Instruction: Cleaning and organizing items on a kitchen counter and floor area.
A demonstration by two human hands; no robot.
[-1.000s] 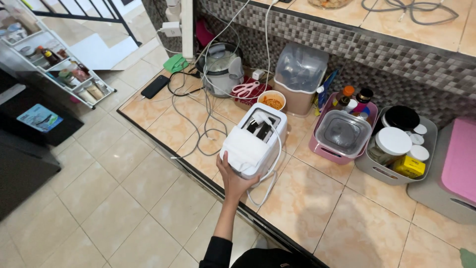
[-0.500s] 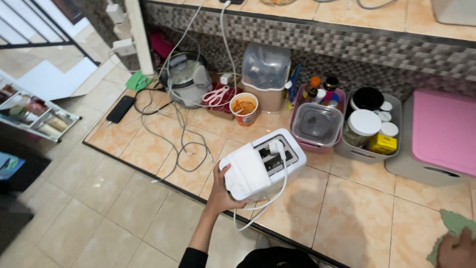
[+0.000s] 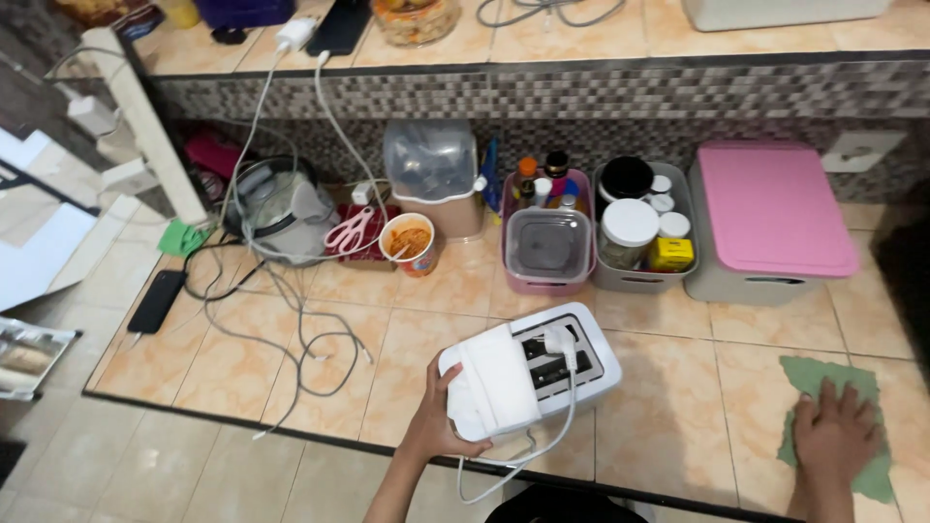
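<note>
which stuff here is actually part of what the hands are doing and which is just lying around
In hand:
- white toaster, gripped at one end by the left hand, its cord and plug draped over the top
- green cloth, pressed flat on the tiled counter by the right hand

Lying about:
- pink-lidded bin
- noodle cup
- scissors
- black phone

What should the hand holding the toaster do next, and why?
Probably set the white toaster flat on the tiled counter. The left hand holds it tilted by one end near the counter's edge, its cord dangling loose, while the right hand presses the green cloth.
</note>
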